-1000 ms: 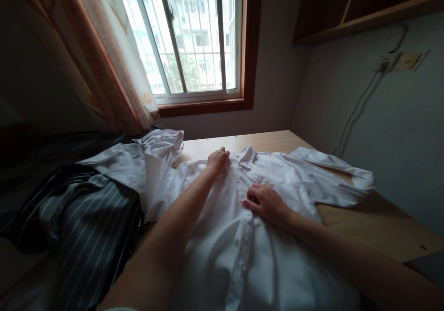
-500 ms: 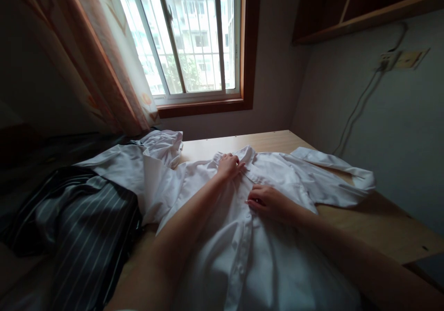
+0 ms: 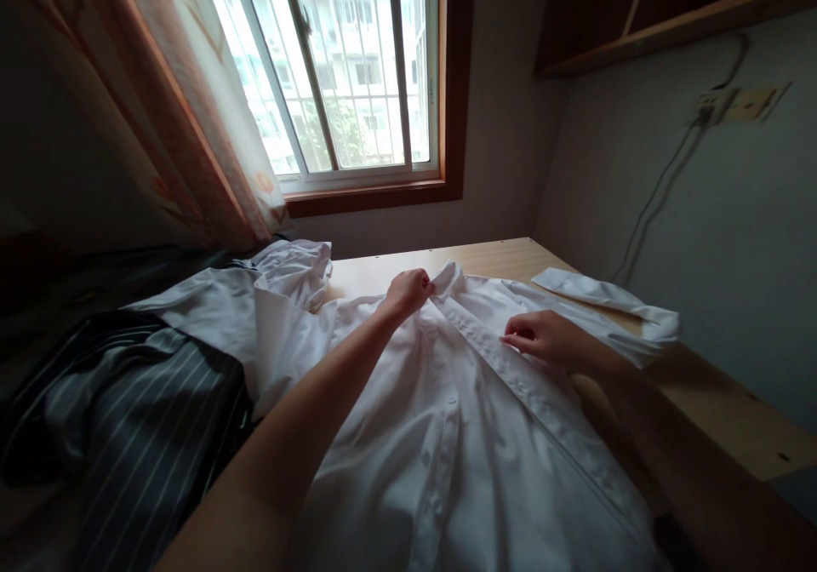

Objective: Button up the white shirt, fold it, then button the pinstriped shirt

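A white button-up shirt (image 3: 383, 436) lies front side up, its buttoned placket running down the middle and the other front edge folded over to the right. At its collar, my left hand (image 3: 408, 291) is closed in a pinch on the fabric. My right hand (image 3: 545, 338) is over the right front panel, close beside the turned-over edge. Its fingers are loosely curled with a gap between thumb and fingertips, and no cloth shows in them. One sleeve (image 3: 613, 300) stretches out on the right.
The shirt lies on a light wooden table (image 3: 498, 253). To the left are a dark striped garment (image 3: 159, 419) and more white cloth (image 3: 297, 261). A window with a curtain (image 3: 217, 129) is behind. A cord (image 3: 657, 197) hangs from an outlet on the right wall.
The right front edge of the shirt has swung out to the right, opening the upper front. My right hand has moved right and slightly up; my left hand has shifted slightly at the collar.
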`<move>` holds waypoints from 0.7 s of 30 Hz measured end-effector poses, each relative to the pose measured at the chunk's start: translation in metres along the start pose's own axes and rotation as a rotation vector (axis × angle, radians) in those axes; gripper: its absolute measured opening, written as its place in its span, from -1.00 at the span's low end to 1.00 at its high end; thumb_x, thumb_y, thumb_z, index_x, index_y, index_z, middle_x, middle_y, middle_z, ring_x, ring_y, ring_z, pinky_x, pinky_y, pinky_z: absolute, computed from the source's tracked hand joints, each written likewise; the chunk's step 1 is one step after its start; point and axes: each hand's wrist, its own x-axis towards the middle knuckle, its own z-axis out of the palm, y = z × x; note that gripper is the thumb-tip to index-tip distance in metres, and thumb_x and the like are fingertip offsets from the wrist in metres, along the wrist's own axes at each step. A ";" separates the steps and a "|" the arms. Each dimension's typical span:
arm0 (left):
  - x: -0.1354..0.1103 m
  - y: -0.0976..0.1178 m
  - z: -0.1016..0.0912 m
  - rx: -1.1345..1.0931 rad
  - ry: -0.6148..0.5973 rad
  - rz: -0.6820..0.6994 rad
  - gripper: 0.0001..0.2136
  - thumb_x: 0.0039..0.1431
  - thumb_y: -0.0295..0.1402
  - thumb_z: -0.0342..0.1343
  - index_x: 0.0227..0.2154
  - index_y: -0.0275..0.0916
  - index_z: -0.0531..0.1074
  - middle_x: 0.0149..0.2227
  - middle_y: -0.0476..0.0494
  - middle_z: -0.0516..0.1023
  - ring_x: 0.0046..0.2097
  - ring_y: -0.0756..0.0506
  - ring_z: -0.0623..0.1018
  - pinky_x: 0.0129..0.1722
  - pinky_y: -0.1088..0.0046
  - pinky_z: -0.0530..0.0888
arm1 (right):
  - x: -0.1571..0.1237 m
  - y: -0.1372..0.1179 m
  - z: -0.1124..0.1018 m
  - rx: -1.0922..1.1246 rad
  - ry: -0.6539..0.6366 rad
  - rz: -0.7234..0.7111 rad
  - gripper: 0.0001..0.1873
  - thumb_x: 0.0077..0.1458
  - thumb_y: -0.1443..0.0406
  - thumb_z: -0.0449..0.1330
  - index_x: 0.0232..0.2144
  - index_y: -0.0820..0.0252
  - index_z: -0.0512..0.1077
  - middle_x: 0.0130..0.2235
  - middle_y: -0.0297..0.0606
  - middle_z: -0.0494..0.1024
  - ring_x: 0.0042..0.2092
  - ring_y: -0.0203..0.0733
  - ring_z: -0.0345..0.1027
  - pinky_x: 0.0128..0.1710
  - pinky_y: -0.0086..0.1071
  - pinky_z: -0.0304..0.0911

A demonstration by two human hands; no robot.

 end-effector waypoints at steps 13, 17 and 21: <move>-0.013 -0.018 0.046 0.055 0.099 0.067 -0.82 0.28 -0.30 0.02 -0.27 -0.23 0.50 -0.16 -0.19 0.55 -0.06 -0.17 0.47 0.00 0.32 0.34 | -0.021 -0.070 0.020 -0.483 -0.198 0.008 -0.87 0.08 0.29 0.15 -0.28 0.18 0.40 -0.27 -0.19 0.59 -0.23 -0.06 0.48 -0.39 -0.37 0.07; -0.012 -0.019 0.049 0.056 0.112 0.058 -0.82 0.28 -0.31 0.02 -0.27 -0.26 0.49 -0.15 -0.22 0.55 -0.04 -0.19 0.47 0.01 0.30 0.34 | -0.030 -0.082 0.016 -0.549 -0.249 0.076 -0.82 0.08 0.38 0.08 -0.24 0.23 0.42 -0.22 -0.12 0.60 -0.18 0.00 0.50 -0.37 -0.33 0.11; -0.010 -0.020 0.052 0.048 0.119 0.057 -0.82 0.29 -0.34 0.00 -0.27 -0.29 0.48 -0.15 -0.25 0.54 -0.05 -0.18 0.47 0.03 0.29 0.33 | -0.044 -0.084 0.006 -0.536 -0.341 0.153 -0.81 0.13 0.38 0.04 -0.29 0.23 0.46 -0.27 -0.10 0.62 -0.22 0.02 0.52 -0.41 -0.32 0.08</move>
